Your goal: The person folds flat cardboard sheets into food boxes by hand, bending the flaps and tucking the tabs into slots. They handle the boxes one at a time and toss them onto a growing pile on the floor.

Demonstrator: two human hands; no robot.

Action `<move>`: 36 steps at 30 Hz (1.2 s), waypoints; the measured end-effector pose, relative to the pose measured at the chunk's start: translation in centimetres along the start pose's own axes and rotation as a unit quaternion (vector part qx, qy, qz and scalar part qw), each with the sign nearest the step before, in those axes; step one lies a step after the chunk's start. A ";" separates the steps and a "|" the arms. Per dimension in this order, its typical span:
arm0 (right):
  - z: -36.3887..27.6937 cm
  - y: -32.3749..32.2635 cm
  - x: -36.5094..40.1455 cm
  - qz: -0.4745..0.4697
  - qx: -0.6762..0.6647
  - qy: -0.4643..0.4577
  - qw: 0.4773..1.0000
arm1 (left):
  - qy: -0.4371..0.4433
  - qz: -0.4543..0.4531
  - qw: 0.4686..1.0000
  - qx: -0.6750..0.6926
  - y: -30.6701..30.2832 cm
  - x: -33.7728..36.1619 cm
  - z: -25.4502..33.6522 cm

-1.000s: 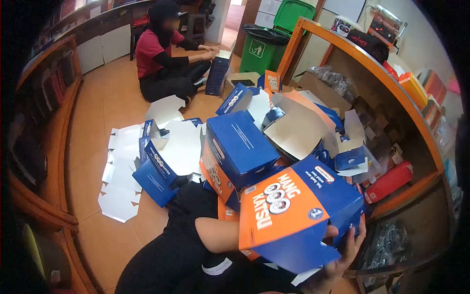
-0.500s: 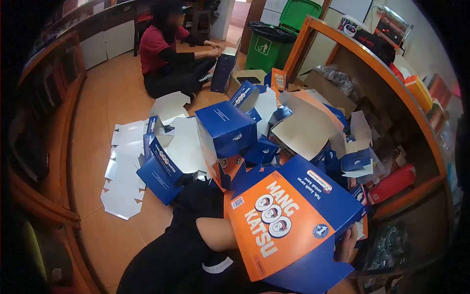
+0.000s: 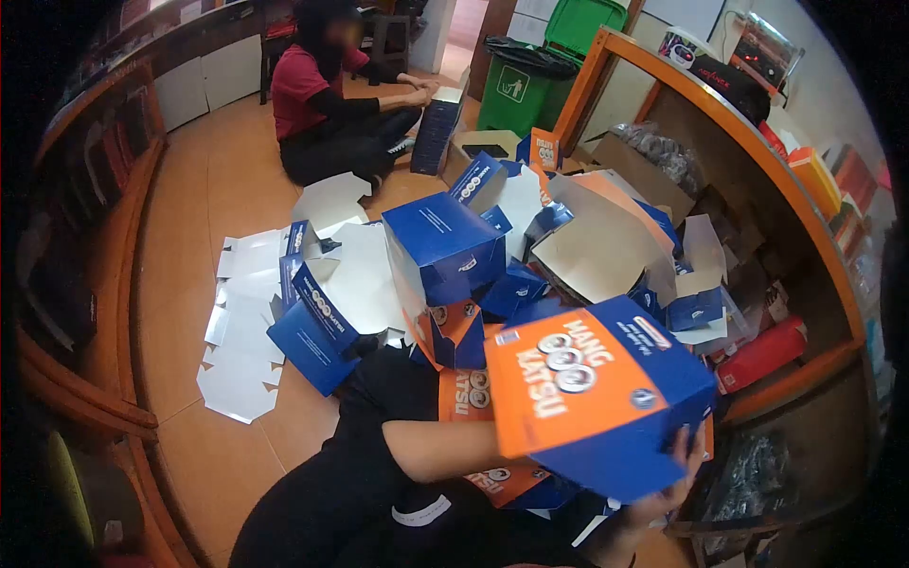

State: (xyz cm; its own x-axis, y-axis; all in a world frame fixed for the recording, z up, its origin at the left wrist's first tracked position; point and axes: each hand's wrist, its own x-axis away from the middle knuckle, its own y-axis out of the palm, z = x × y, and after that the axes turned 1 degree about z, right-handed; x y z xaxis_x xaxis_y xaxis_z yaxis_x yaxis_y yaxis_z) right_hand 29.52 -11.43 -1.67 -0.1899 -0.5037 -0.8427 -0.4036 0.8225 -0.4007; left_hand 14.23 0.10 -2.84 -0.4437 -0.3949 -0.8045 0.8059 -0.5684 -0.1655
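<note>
An orange and blue printed box (image 3: pixel 573 383) is raised and tilted in front of me, its edges slightly blurred. My right hand (image 3: pixel 680 478) grips its lower right corner, fingers against the blue side. My left forearm (image 3: pixel 440 450) reaches behind the box from the left, and that hand is hidden by it. Beneath the box lie more orange printed pieces (image 3: pixel 469 393). Just beyond stands a blue box (image 3: pixel 445 241) with an open side.
Flat white cartons (image 3: pixel 241 346) lie on the floor at left. Several part-folded boxes form a pile ahead. Another person (image 3: pixel 327 104) sits at the back with a dark blue box (image 3: pixel 437 133). A green bin (image 3: pixel 516 90) stands behind; a wooden shelf frame (image 3: pixel 757 142) runs along the right.
The orange and blue box has moved up and to the right and turned, uncovering orange pieces below. My right hand now shows more fully at its corner.
</note>
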 end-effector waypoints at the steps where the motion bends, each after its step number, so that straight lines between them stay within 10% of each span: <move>1: 0.7 0.0 0.3 0.026 -0.020 0.038 0.999 | 0.007 0.002 1.000 -0.019 0.4 0.1 0.0; 3: 1.1 -0.7 -0.6 0.175 -0.288 0.430 0.838 | 0.015 0.012 0.999 -0.039 0.3 0.0 0.0; 5: 5.2 -2.3 1.4 0.166 -0.204 0.224 0.938 | 0.007 0.021 0.999 -0.049 -1.2 -0.1 0.1; 7: 1.9 -1.9 -1.4 0.169 -0.282 0.239 0.914 | -0.012 0.017 0.998 -0.055 -3.0 -0.4 0.5; 11: 0.8 -1.6 -0.5 0.213 -0.411 0.338 0.819 | -0.048 0.088 0.991 -0.085 -4.0 0.2 -0.6; 15: 1.7 -1.6 1.6 -0.027 -0.677 0.329 0.658 | -0.057 0.030 0.995 0.077 -3.6 1.0 -1.5; 26: 1.8 -1.5 3.7 -0.010 -0.633 0.443 0.634 | -0.064 0.107 0.886 0.446 -4.2 0.2 -0.1; 36: 1.4 -0.7 2.8 -0.118 -0.548 0.447 0.697 | -0.015 -0.001 0.997 0.081 -3.4 0.4 -0.1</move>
State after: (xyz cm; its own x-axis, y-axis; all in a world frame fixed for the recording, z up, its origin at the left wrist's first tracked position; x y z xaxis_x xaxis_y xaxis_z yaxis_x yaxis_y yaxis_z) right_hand 30.51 -13.07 -4.25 -0.2869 -0.9570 -0.0418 -0.8659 0.2404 0.4387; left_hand 11.40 1.96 -2.64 -0.4584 -0.4145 -0.7862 0.7323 -0.6774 -0.0699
